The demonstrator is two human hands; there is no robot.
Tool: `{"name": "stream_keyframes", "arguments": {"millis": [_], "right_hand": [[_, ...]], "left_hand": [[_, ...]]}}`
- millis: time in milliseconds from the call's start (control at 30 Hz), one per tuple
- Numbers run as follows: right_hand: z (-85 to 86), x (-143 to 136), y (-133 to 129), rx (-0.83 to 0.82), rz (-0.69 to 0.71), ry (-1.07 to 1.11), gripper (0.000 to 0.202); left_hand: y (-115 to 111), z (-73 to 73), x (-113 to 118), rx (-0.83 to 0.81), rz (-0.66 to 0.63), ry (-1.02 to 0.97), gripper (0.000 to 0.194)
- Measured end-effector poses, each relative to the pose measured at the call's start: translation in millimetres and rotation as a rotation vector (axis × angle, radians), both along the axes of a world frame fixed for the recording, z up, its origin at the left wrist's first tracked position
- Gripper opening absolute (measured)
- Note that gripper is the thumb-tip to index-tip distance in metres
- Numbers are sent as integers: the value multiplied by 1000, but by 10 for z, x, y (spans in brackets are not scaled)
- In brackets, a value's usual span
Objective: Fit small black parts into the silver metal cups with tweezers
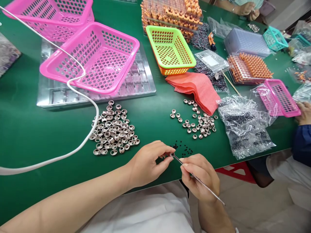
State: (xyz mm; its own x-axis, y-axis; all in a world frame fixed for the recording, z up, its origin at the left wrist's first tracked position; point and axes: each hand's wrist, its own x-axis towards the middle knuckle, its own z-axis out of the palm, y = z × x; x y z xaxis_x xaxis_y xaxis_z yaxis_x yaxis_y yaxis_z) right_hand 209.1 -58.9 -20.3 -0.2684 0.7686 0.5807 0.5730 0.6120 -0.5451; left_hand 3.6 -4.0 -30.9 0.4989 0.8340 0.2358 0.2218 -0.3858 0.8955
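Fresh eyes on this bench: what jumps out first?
The big pink perforated basket at upper left, with a white cable curving in front of it. Next, the lime-green basket at top centre, above a folded coral cloth. Then two hands low in the middle, the right angling a thin metal rod to the left's fingertips.

No text, label, brand, number or sign can be read on anything here.

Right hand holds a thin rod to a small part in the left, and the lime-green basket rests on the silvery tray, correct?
Wrong basket: the head view shows a pink basket on the silvery tray. The right hand does hold a thin rod to a small part in the left hand.
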Motion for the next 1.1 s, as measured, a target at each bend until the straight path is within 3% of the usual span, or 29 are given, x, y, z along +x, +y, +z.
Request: {"name": "stream_keyframes", "arguments": {"millis": [467,833,1100], "right_hand": [[50,-67,-11,66,-30,-117,20],[21,-44,-47,51,-16,-80,25],[32,44,-84,-27,-38,144,27]], "left_hand": [[2,7,-1,2,4,-14,15],[10,-2,14,-15,6,-31,16],[8,40,-14,-106,-42,-72,15]]}}
